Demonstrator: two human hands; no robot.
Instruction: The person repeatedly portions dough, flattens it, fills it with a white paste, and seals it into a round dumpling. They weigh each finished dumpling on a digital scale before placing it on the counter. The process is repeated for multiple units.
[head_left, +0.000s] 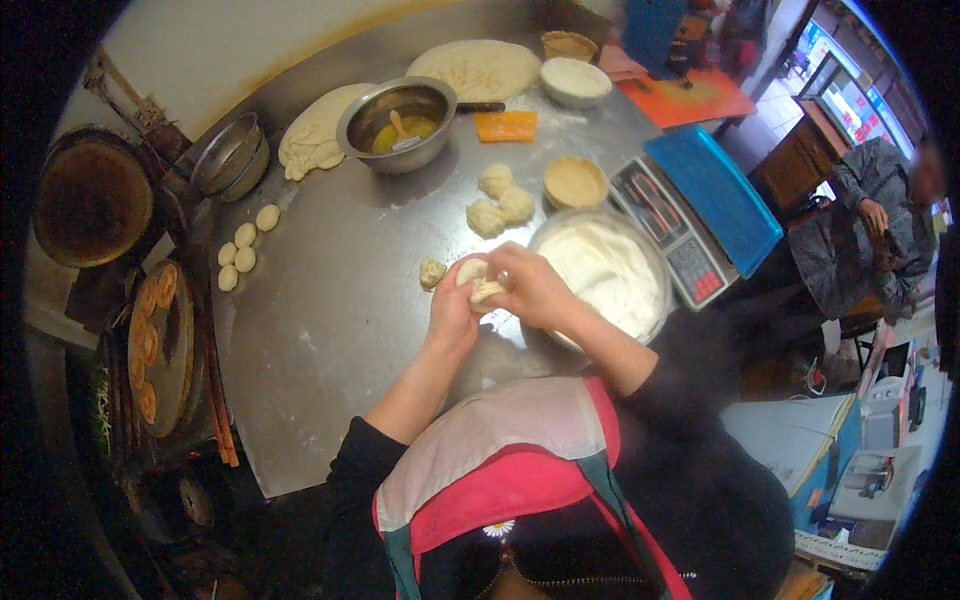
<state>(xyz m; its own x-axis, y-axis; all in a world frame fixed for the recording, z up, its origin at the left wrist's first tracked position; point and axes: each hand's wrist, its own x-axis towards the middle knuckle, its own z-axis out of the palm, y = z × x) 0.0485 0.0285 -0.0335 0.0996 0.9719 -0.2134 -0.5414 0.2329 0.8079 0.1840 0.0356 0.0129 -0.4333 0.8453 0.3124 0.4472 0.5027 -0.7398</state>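
Between my two hands is a small piece of dough (474, 274), folded over at its edge. My left hand (450, 311) cups it from below and the left. The fingers of my right hand (534, 281) pinch its right side. A small lump of filling or dough (432, 274) lies on the metal table (337, 300) just left of my hands. Beyond them, several pale balls (501, 204) rest in a cluster. A large bowl of white flour (600, 262) stands right beside my right forearm.
Several smooth dough balls (245, 247) sit at the table's left. Farther back are a steel bowl with yellow liquid (397, 124), large dough masses (472, 67), an orange scraper (506, 127) and a digital scale (675, 232). Round browned cakes lie on a griddle (171, 360). A person (862, 225) sits at right.
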